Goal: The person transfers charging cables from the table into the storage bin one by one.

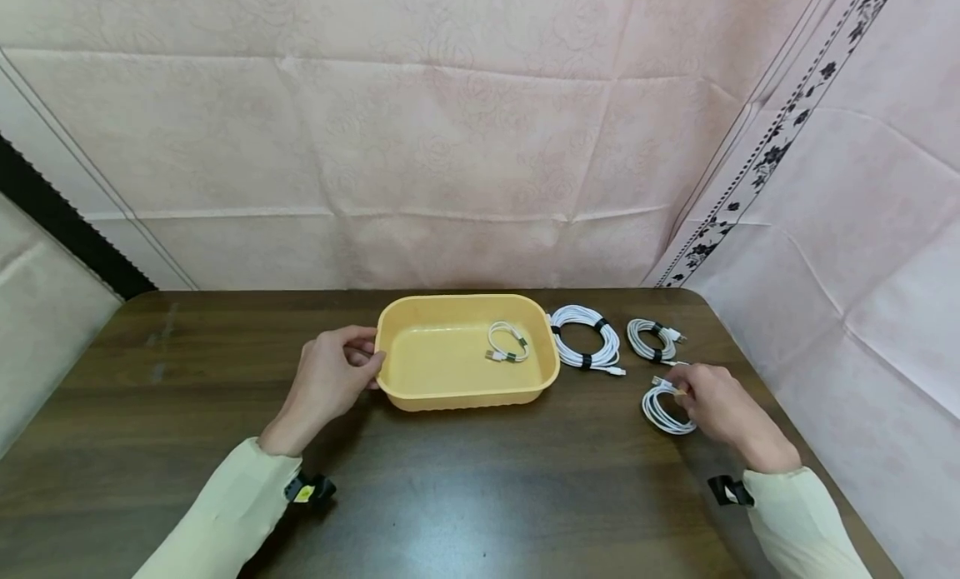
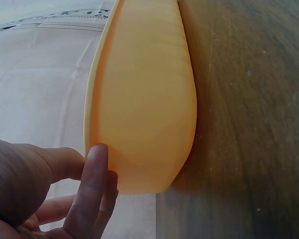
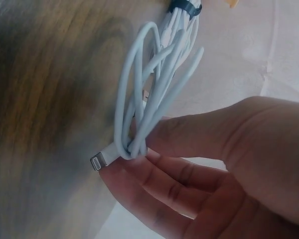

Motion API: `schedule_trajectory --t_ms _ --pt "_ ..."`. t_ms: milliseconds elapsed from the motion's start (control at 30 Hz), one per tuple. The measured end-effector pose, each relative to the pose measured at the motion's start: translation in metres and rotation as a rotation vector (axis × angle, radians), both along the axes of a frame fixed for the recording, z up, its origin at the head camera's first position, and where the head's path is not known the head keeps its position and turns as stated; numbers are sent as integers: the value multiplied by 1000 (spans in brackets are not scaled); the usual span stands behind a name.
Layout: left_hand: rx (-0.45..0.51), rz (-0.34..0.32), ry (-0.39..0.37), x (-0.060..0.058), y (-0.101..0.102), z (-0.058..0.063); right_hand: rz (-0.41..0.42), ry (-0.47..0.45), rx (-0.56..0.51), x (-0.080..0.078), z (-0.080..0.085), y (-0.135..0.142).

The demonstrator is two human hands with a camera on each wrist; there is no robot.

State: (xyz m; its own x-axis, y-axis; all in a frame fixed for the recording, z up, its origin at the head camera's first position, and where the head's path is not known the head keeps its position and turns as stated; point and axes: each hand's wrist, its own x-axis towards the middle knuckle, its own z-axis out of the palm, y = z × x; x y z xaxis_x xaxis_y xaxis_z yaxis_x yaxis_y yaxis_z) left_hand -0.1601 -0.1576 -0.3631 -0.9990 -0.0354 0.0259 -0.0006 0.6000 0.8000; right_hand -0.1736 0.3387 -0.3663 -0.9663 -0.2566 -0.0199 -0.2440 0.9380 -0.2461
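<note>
A yellow plastic tray (image 1: 427, 396) stands on the table, with a small coiled white cable (image 1: 523, 342) lying inside at its right. My left hand (image 1: 333, 377) pinches the tray's left end at the rim; in the left wrist view its fingers (image 2: 92, 172) lie against the yellow wall (image 2: 144, 99). At the right, my right hand (image 1: 716, 408) holds a coiled white cable (image 1: 658, 411) between thumb and fingers. The right wrist view shows that cable's loops (image 3: 139, 94) and its metal-tipped plug (image 3: 98, 162) sticking out beside the fingertips.
A large white cable coil (image 1: 613, 346) with black ties lies against the tray's right side. Farther right is a smaller tied white coil (image 1: 637, 337), just beyond my right hand. Pale patterned cloth (image 1: 450, 162) hangs behind the brown wooden table (image 1: 480, 496) and along its right edge.
</note>
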Motion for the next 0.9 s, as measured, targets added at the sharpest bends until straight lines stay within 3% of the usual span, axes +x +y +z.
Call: schedule_trajectory --t_ms 900 --pt "6 15 -1 0 0 -1 8 43 -12 0 15 -14"
